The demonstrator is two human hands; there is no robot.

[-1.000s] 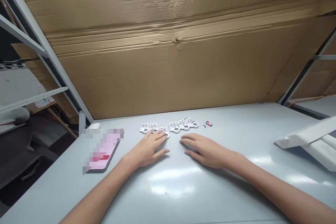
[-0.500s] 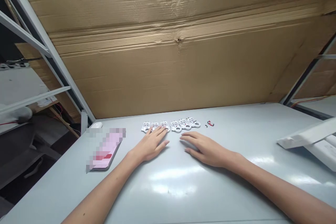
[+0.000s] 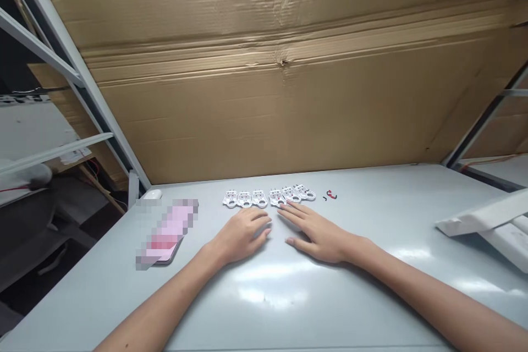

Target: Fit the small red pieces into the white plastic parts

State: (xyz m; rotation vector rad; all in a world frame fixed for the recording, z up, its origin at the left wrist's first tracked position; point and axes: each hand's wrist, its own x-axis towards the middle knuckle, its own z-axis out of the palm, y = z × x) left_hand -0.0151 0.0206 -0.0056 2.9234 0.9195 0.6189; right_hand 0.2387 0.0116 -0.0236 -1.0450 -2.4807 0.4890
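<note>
Several small white plastic parts, each with a round hole and short prongs, lie in a row at the back of the table. My left hand [image 3: 243, 234] rests just in front of the left group [image 3: 244, 199], fingers slightly bent and apart, holding nothing. My right hand [image 3: 319, 232] lies flat with spread fingers. Its fingertips reach the near edge of the right group [image 3: 277, 198]; whether they touch it I cannot tell. Just right of the row are small red and black pieces [image 3: 331, 194], too small to name.
A pink phone-like slab [image 3: 173, 225], partly pixelated, lies on the grey table [image 3: 264, 324] at the left. Behind it is a white rounded object [image 3: 152, 194]. White foam-like pieces [image 3: 487, 214] sit at the right edge. A cardboard wall [image 3: 289, 115] closes off the back, with metal frame bars [image 3: 94, 93] at the left.
My left hand has drawn back off the left white parts, uncovering them, and its fingers have bent more. My right hand has slid slightly forward and left, its fingers reaching the right group.
</note>
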